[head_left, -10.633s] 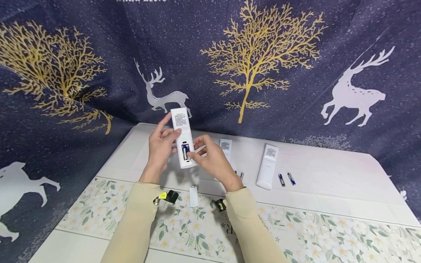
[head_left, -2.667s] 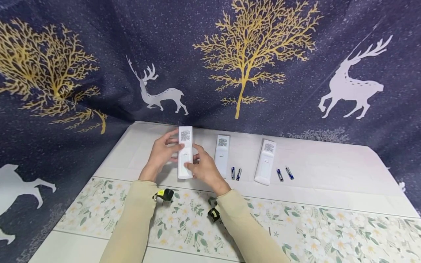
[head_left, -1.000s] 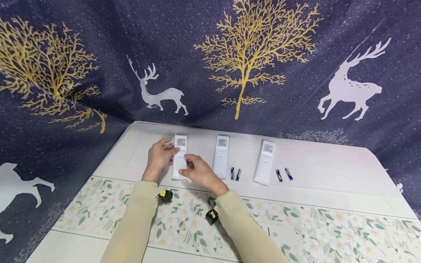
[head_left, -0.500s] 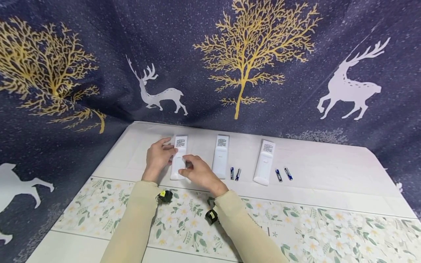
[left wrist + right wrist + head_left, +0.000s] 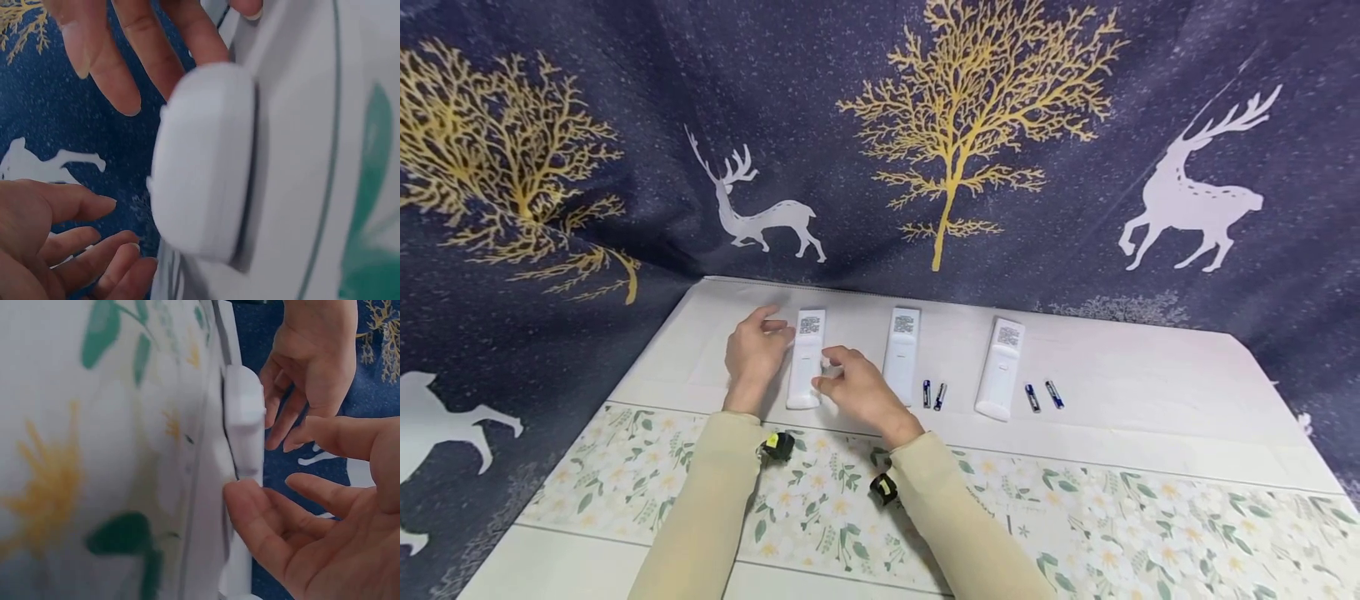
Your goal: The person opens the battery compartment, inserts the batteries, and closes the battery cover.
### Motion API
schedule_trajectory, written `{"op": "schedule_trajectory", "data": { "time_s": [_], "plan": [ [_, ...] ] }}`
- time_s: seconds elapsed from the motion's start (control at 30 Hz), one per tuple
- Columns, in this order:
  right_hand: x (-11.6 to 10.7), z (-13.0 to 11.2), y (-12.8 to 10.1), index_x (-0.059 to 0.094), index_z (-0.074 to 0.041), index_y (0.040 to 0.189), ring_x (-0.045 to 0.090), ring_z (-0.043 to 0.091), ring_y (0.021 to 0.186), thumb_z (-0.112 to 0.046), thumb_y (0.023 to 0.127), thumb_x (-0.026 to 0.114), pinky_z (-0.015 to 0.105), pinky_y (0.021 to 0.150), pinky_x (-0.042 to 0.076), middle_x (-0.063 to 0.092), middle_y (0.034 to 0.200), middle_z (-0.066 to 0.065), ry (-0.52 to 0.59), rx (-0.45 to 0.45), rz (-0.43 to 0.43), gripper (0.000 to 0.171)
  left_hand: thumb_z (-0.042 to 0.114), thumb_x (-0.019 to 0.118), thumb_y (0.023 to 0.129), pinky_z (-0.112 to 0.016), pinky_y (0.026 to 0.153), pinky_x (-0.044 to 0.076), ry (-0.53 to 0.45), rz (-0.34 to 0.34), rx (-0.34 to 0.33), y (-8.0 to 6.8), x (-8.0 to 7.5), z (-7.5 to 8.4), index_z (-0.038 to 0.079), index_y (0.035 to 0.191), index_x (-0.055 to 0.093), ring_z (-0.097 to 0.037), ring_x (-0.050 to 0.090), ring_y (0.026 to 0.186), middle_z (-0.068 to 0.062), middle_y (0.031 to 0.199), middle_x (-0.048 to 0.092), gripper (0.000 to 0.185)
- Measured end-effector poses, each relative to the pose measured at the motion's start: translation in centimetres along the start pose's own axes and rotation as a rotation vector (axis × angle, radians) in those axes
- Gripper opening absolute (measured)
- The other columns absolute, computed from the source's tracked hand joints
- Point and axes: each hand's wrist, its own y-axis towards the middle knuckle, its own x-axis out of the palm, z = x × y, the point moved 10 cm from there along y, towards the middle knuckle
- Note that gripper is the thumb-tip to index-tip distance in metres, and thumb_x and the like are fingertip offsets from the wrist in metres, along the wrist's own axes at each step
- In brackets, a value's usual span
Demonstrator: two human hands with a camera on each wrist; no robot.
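Note:
A white remote [image 5: 805,358] lies back-up on the white table [image 5: 1150,417], leftmost of three. My left hand [image 5: 766,332] hovers just left of it with relaxed fingers, holding nothing. My right hand [image 5: 833,372] sits just right of it, fingers loosely spread, also empty. In the right wrist view the remote [image 5: 244,419] lies between both hands, and one right fingertip [image 5: 240,497] is at its near end. In the left wrist view the remote's rounded end [image 5: 203,162] fills the middle, with spread fingers on either side of it.
A middle remote [image 5: 901,354] and a right remote [image 5: 1000,367] lie in the same row. One pair of blue batteries [image 5: 931,394] lies between them and another pair [image 5: 1043,396] lies further right. A floral runner [image 5: 1112,525] covers the near table. A dark deer-print cloth [image 5: 1000,125] hangs behind.
The left remote, held in both hands before, now lies flat on the table. Both hands have let go of it and drawn slightly apart.

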Motion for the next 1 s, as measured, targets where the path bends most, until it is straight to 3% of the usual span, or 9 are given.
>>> {"op": "schedule_trajectory", "data": {
  "time_s": [0.57,0.77,1.0],
  "plan": [
    [-2.8,-0.2,-1.0,0.052,-0.006,0.155,0.066,0.033,0.121,-0.024,0.105,0.067,0.046,0.099,0.057,0.058,0.146,0.020,0.036,0.015,0.053,0.055,0.024,0.074,0.094,-0.051,0.096,0.049,-0.071,-0.070,0.014,-0.9,0.7,2.1,0.013,0.147,0.065,-0.038,0.066,0.120,-0.012,0.122,0.077,0.054],
    [-4.1,0.4,-1.4,0.053,-0.006,0.154,0.066,0.035,0.122,-0.023,0.105,0.068,0.048,0.099,0.056,0.059,0.146,0.021,0.060,0.021,0.086,0.055,0.022,0.075,0.096,-0.052,0.095,0.050,-0.091,-0.045,0.047,-1.4,1.0,3.7,0.010,0.147,0.064,-0.039,0.068,0.117,-0.015,0.123,0.076,0.053],
    [-6.3,0.6,-2.2,0.052,-0.007,0.155,0.066,0.034,0.121,-0.022,0.104,0.070,0.048,0.095,0.058,0.059,0.146,0.021,0.080,0.024,0.165,0.056,0.022,0.076,0.097,-0.045,0.088,0.053,-0.162,-0.078,0.060,-2.3,1.9,5.3,0.011,0.147,0.064,-0.037,0.071,0.111,-0.015,0.122,0.076,0.053]
  ]
}}
